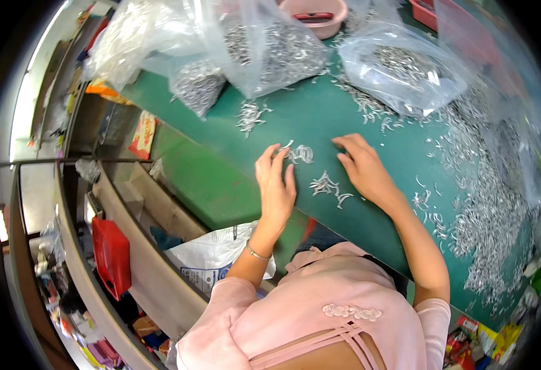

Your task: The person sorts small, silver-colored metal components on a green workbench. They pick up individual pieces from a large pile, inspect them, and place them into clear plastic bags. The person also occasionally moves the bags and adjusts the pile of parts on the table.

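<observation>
My left hand [275, 182] is over the green tabletop [233, 145], its thumb apart from its bent fingers. A small curved silver metal piece [288, 145] shows right at its fingertips; whether it is touched or lifted is unclear. Just right of these fingers lies a small cluster of the same curved pieces [302, 154]. My right hand [367, 172] hovers to the right of that cluster, index finger and thumb apart, with nothing visible between them. Nearer to me, between the hands, another little group of curved pieces [326, 184] rests on the table.
A wide heap of curved pieces [495, 216] spreads along the right. Clear plastic bags of pieces [283, 52] [406, 68] stand at the back, beside a pink bowl [320, 26] holding a red item. Left of the table are shelves, a red plastic container [111, 256] and a white sack [212, 253].
</observation>
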A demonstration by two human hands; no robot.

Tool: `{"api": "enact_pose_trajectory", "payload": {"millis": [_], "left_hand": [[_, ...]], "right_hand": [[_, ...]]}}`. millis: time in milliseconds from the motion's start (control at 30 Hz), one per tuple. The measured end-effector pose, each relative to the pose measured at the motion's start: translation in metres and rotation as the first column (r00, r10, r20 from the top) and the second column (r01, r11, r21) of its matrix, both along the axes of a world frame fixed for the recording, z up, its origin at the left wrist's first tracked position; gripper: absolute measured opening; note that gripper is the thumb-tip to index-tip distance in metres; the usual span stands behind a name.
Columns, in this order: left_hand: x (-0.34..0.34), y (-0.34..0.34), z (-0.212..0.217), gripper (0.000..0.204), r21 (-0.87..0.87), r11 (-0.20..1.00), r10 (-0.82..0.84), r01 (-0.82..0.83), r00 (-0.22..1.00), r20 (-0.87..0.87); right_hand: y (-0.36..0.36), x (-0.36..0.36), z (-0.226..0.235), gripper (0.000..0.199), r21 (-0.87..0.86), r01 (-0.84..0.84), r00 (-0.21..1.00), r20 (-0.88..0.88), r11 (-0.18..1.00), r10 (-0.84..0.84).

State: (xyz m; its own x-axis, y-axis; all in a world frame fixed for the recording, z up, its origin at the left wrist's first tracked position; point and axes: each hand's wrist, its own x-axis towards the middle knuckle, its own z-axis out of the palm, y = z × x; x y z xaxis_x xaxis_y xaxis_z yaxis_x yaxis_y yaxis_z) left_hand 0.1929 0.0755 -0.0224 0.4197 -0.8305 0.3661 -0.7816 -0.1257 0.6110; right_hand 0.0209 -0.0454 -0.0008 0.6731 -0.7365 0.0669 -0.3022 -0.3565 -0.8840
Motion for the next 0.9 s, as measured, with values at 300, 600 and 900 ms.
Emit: {"api": "enact_pose_trajectory", "payload": {"millis": [300,600,900], "left_hand": [[-0.07,-0.012,0.032,0.032,0.017,0.934,-0.348,0.358,0.917,-0.193],[-0.179,-0.105,0.016,0.054,0.123,0.609,-0.78,0.784,0.62,-0.084],[-0.273,-0.175,-0.014,0.047,0.245,0.479,-0.875,0.843,0.481,0.054]], "right_hand": [[0.067,-0.186,0.002,0.053,-0.465,0.247,0.663,-0.558,0.85,-0.498],[0.019,-0.261,-0.02,0.057,-0.6,0.571,0.191,-0.566,0.56,-0.802],[0.08,-0.241,0.001,0.05,-0.451,0.298,0.779,-0.395,0.842,-0.487]]}}
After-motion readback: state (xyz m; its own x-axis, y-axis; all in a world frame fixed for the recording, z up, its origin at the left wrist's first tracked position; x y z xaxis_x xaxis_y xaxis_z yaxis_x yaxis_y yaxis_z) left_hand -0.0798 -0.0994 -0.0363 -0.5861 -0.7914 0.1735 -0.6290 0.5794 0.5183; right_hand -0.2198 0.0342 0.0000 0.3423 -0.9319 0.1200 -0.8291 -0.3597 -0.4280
